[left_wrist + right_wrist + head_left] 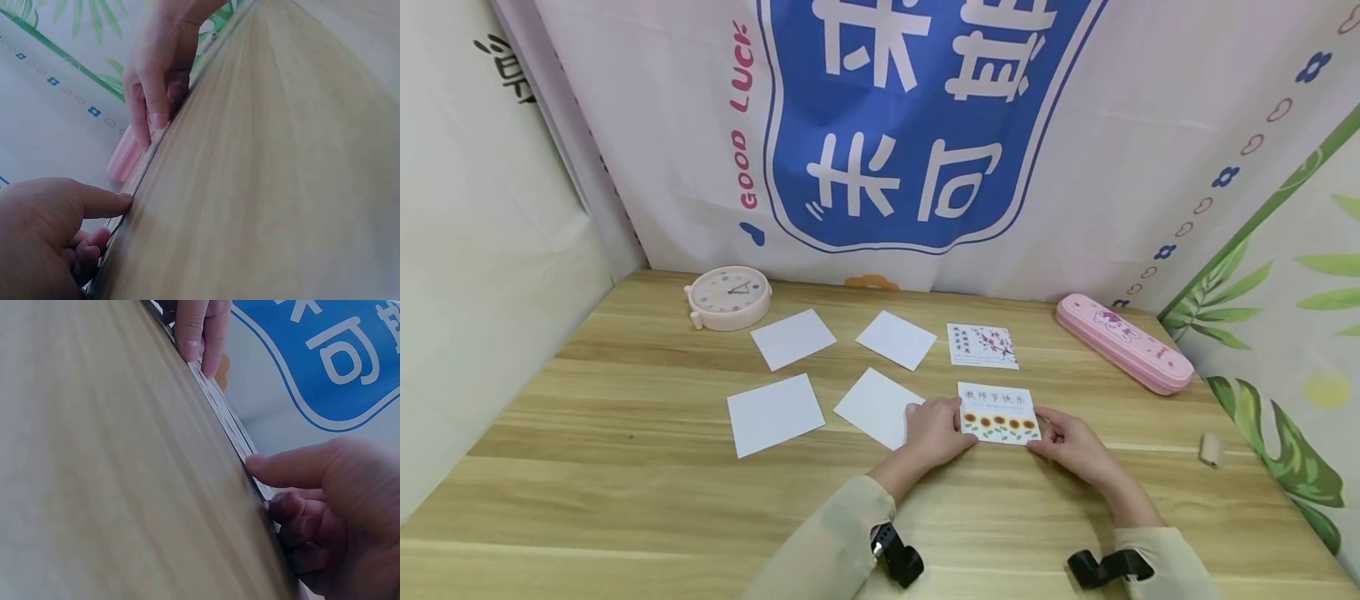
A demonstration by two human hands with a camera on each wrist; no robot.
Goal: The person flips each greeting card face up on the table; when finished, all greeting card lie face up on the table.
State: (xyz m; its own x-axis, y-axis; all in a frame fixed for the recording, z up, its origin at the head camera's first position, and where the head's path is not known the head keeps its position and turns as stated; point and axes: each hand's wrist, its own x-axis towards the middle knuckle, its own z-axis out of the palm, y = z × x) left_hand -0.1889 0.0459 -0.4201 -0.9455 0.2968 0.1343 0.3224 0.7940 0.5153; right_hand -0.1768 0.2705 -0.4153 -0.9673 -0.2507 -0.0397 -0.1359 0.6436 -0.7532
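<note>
A greeting card (997, 410) printed with sunflowers and Chinese characters lies on the wooden table, facing up. My left hand (934, 432) pinches its left edge, thumb at the lower corner. On the opposite edge my right hand (1077, 447) grips it, thumb low and index finger higher up. The right wrist view shows the card edge-on, with the right thumb (259, 464) on it and the other fingers curled. Just beyond lies a second card (982, 347) with a blossom branch. A blank white card (878, 407) is partly covered by my left hand.
More blank white cards lie to the left, one nearer (777, 415) and two farther back (793, 339) (896, 340). A pink round clock (730, 297) stands at the back left. On the right are a pink pencil case (1123, 343) and a small beige block (1211, 450). Printed cloth hangs behind.
</note>
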